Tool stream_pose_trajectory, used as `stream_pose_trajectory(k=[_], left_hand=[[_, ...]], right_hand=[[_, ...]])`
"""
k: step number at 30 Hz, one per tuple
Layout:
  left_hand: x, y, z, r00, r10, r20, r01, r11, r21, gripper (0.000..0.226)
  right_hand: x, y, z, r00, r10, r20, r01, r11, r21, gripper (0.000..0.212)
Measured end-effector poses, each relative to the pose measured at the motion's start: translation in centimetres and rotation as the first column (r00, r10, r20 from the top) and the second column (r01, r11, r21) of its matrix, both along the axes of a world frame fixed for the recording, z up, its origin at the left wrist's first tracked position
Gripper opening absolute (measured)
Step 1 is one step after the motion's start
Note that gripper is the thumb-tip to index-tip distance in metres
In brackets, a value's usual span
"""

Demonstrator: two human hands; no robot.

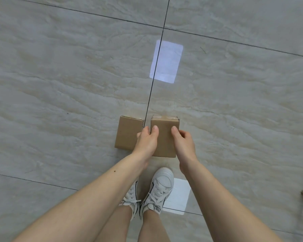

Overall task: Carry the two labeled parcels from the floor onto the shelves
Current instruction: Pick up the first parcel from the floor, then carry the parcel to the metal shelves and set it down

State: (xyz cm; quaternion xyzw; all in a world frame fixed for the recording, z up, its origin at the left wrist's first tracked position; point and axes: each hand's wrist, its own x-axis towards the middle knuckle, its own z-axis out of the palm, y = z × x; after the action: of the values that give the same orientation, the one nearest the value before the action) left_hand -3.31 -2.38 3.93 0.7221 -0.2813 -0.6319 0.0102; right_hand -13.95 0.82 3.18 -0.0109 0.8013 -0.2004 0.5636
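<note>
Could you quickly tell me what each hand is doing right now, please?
Left hand: closed on the left edge of the right-hand parcel.
Right hand: closed on that parcel's right edge.

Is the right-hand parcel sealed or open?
Sealed: right parcel has clear tape across its far top edge, flaps flat; both hands, left hand, right hand, grip it.
</note>
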Motion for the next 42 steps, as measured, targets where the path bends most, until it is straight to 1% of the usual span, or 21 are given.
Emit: stream_pose_trajectory(k=[2,4,6,8,9,10,11,14,17,19,22,26,29,33,36,39,42], left_hand=[[0.0,-0.7,2.4,1.0,0.012,-0.004,-0.012,1.0,-0.017,0.08],[0.0,-1.5,5.0,0.999,0.045,-0.025,-0.046,0.998,-0.042,0.072],[-0.2,-2.5,8.0,0.996,0.08,-0.037,-0.082,0.995,-0.061,0.068],[-0.8,-3.8,11.7,0.994,0.098,-0.055,-0.102,0.991,-0.083,0.055],[-1.1,-4.3,13.3,0.993,0.1,-0.055,-0.105,0.989,-0.101,0.047],[-1.4,-4.9,15.1,0.992,0.108,-0.062,-0.115,0.986,-0.119,0.043],[-1.6,-5.4,16.7,0.991,0.117,-0.064,-0.124,0.984,-0.126,0.043],[-2.1,-6.4,21.4,0.989,0.14,-0.044,-0.144,0.98,-0.138,0.049],[-2.3,-6.8,26.0,0.986,0.166,-0.025,-0.168,0.973,-0.156,0.036],[-2.3,-7.0,29.3,0.985,0.168,-0.029,-0.17,0.969,-0.177,0.036],[-2.5,-7.4,35.0,0.984,0.161,-0.073,-0.173,0.962,-0.209,0.053],[-2.4,-7.3,42.4,0.973,0.115,-0.199,-0.167,0.949,-0.269,0.055],[-2.2,-7.1,47.0,0.961,0.041,-0.273,-0.137,0.931,-0.34,0.057],[-1.9,-7.1,51.2,0.953,-0.016,-0.301,-0.113,0.908,-0.404,0.045],[-2.1,-6.9,54.5,0.95,-0.051,-0.307,-0.106,0.874,-0.474,0.046],[-2.1,-6.5,57.0,0.942,-0.063,-0.33,-0.124,0.849,-0.515,0.048],[-2.0,-6.3,59.2,0.926,-0.041,-0.376,-0.17,0.843,-0.511,0.045]], right_hand=[[-0.4,-0.8,2.9,1.0,-0.011,-0.012,0.011,1.0,-0.02,0.049],[-0.7,-1.6,5.9,1.0,-0.014,-0.027,0.013,0.999,-0.047,0.056],[-0.8,-2.5,9.4,0.999,-0.011,-0.045,0.008,0.997,-0.08,0.07],[-0.9,-3.4,13.0,0.998,-0.021,-0.059,0.015,0.995,-0.101,0.086],[-1.0,-3.7,14.8,0.997,-0.037,-0.061,0.03,0.994,-0.108,0.091],[-1.1,-4.1,16.6,0.996,-0.056,-0.062,0.049,0.992,-0.114,0.09],[-1.2,-4.5,18.4,0.995,-0.074,-0.062,0.066,0.99,-0.122,0.085],[-1.7,-5.2,23.8,0.989,-0.119,-0.085,0.104,0.981,-0.162,0.058],[-2.2,-5.5,28.7,0.981,-0.158,-0.111,0.135,0.972,-0.191,0.051],[-2.5,-5.8,32.3,0.976,-0.182,-0.121,0.155,0.966,-0.209,0.052],[-2.6,-6.1,37.8,0.969,-0.21,-0.128,0.173,0.952,-0.254,0.054],[-2.6,-6.7,44.6,0.964,-0.24,-0.114,0.193,0.927,-0.321,0.056],[-2.7,-7.0,49.0,0.957,-0.272,-0.106,0.216,0.904,-0.369,0.059],[-2.7,-7.0,53.7,0.958,-0.281,-0.047,0.243,0.892,-0.382,0.07],[-2.6,-6.6,56.6,0.954,-0.3,-0.012,0.271,0.877,-0.395,0.075],[-2.3,-6.1,59.2,0.948,-0.318,0.023,0.297,0.854,-0.427,0.073],[-2.1,-6.1,61.4,0.931,-0.353,0.09,0.351,0.804,-0.48,0.067]])
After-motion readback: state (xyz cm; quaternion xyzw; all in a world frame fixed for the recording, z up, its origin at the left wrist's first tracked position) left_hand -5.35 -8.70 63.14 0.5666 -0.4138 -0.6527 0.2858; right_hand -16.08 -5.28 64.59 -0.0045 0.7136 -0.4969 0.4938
